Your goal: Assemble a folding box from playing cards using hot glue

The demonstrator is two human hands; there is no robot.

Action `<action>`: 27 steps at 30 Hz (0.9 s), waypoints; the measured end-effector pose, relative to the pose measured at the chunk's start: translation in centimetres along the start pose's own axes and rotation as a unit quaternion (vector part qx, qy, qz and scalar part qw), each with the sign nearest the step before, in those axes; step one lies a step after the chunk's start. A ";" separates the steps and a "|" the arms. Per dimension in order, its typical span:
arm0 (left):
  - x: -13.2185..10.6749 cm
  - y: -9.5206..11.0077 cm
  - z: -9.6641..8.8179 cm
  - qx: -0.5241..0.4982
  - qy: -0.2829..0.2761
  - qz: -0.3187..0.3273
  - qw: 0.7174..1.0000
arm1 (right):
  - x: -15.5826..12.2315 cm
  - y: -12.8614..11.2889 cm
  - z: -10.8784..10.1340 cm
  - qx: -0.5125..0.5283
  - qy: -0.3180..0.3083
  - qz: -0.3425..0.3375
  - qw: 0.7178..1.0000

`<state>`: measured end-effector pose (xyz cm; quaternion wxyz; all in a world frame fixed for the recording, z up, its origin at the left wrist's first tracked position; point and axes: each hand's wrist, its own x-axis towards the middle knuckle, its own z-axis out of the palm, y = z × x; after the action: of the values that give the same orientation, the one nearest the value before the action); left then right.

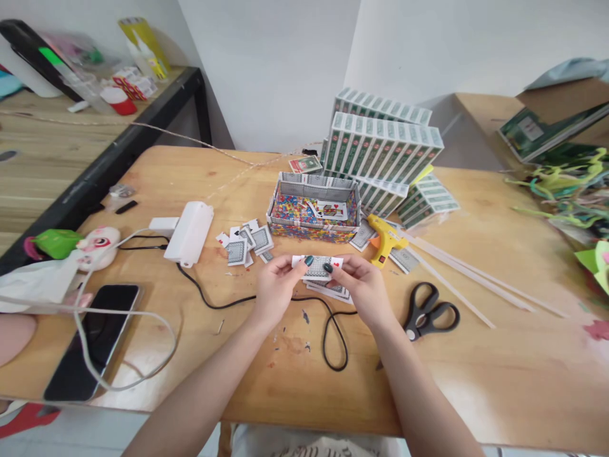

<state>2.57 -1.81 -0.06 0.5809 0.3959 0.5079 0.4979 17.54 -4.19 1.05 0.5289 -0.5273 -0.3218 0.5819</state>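
Both my hands meet over the middle of the wooden table (499, 381) and pinch a folded playing card (318, 266) between them. My left hand (276, 285) grips the card's left end with thumb on top. My right hand (361, 285) grips its right end the same way. More cards (333, 291) lie flat just under my right hand. Behind the card stands an open box made of playing cards (311, 212), with loose cards inside. A pile of folded cards (247, 244) lies to the left of the box.
A yellow glue gun (385, 238) lies right of the box, with clear glue sticks (457, 279) and black scissors (431, 311) nearby. Stacked card packs (380, 149) stand behind. A white power adapter (189, 231), black cable (328, 330) and phone (92, 339) lie to the left.
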 end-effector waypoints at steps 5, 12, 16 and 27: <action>0.0 0.2 -0.2 0.003 -0.014 -0.002 1.000 | 0.0 0.0 0.0 -0.008 0.020 -0.007 1.000; -0.2 0.3 -0.2 0.015 -0.029 0.016 0.999 | -0.2 -0.5 -0.4 -0.032 0.028 -0.025 0.999; -0.3 0.2 0.0 0.010 -0.019 0.024 0.999 | -0.4 -0.5 -0.3 -0.038 0.026 -0.050 0.998; -0.3 0.3 -0.1 0.009 0.011 0.085 0.996 | -0.2 0.0 -0.4 -0.051 -0.004 -0.051 0.997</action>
<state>2.39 -2.02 0.27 0.5272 0.4372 0.4833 0.5452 17.91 -4.48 1.04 0.5290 -0.5339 -0.3801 0.5392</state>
